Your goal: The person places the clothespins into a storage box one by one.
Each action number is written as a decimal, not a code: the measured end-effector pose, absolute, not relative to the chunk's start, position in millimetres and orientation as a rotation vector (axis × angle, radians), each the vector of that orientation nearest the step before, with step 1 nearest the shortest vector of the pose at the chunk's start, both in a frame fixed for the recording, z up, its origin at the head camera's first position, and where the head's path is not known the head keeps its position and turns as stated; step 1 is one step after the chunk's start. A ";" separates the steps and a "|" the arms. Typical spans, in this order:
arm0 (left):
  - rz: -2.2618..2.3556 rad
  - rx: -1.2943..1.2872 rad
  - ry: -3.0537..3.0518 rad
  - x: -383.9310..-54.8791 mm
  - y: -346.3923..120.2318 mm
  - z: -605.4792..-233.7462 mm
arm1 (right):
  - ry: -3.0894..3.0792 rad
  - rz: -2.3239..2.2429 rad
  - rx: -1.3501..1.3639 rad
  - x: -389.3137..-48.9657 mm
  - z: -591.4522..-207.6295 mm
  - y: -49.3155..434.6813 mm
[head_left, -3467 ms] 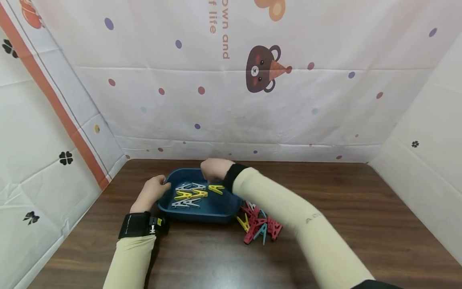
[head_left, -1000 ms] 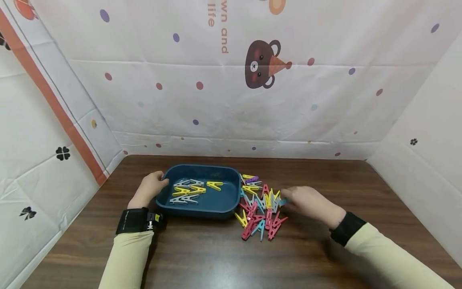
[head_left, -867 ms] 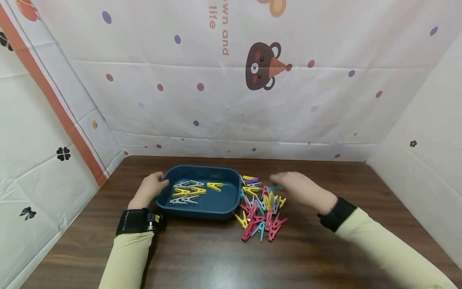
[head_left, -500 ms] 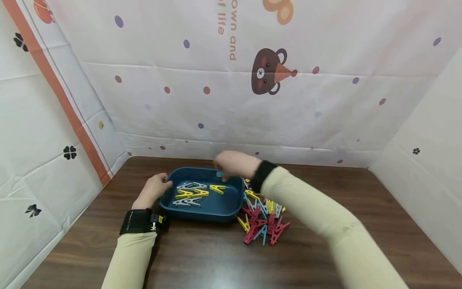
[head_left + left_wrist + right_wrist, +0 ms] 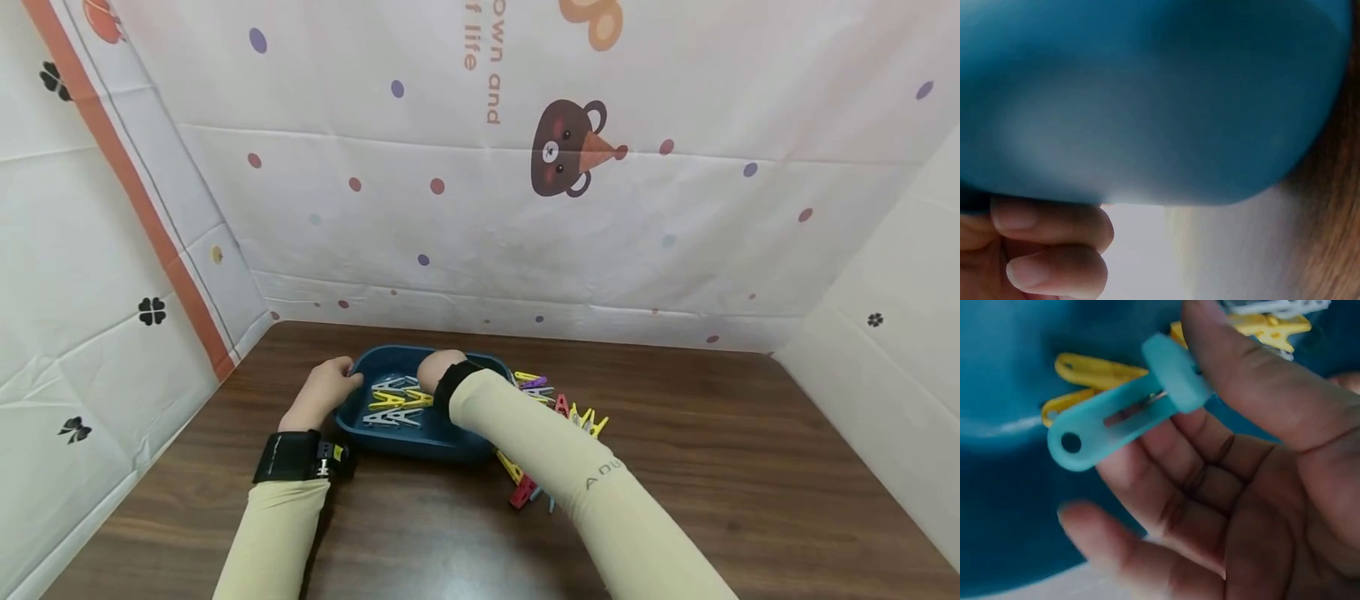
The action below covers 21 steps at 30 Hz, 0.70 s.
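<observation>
My left hand (image 5: 322, 390) grips the left rim of a dark blue plastic basin (image 5: 420, 447); in the left wrist view two curled fingertips (image 5: 1063, 222) show at its edge. My right hand (image 5: 437, 368) is over the inside of the basin. In the right wrist view it pinches a turquoise clothespin (image 5: 1088, 431) between thumb and fingers, with the index finger stretched away. White clothespins (image 5: 390, 419) and yellow clothespins (image 5: 387, 400) lie in rows on the basin's floor. Another yellow clothespin (image 5: 1094, 372) lies beneath the turquoise one in that view.
A loose pile of clothespins, some yellow (image 5: 592, 421), some red (image 5: 522, 493), lies on the brown wooden table (image 5: 750, 450) right of the basin, partly hidden by my right sleeve (image 5: 570, 467). A white printed sheet (image 5: 480, 233) hangs behind the table.
My right hand took a turquoise clothespin from the pile and carried it left, then lower into the basin. My left hand stays on the rim. The head view has shifted slightly.
</observation>
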<state>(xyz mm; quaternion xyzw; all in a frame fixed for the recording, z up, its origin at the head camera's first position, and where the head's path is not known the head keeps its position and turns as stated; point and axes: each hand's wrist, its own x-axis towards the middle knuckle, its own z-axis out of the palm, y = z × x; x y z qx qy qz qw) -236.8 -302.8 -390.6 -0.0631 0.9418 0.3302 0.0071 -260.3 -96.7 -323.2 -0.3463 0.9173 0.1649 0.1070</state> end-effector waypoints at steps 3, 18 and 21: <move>1.035 -0.197 2.943 -236.6 -303.3 -390.3 | 2.717 0.649 -0.947 -255.2 -330.0 -105.1; 1.049 -0.141 2.941 -236.9 -302.3 -387.8 | 2.749 0.478 -0.871 -268.2 -346.1 -103.4; 1.040 -0.144 2.943 -237.4 -302.9 -388.2 | 2.776 0.370 -0.866 -287.7 -367.7 -107.5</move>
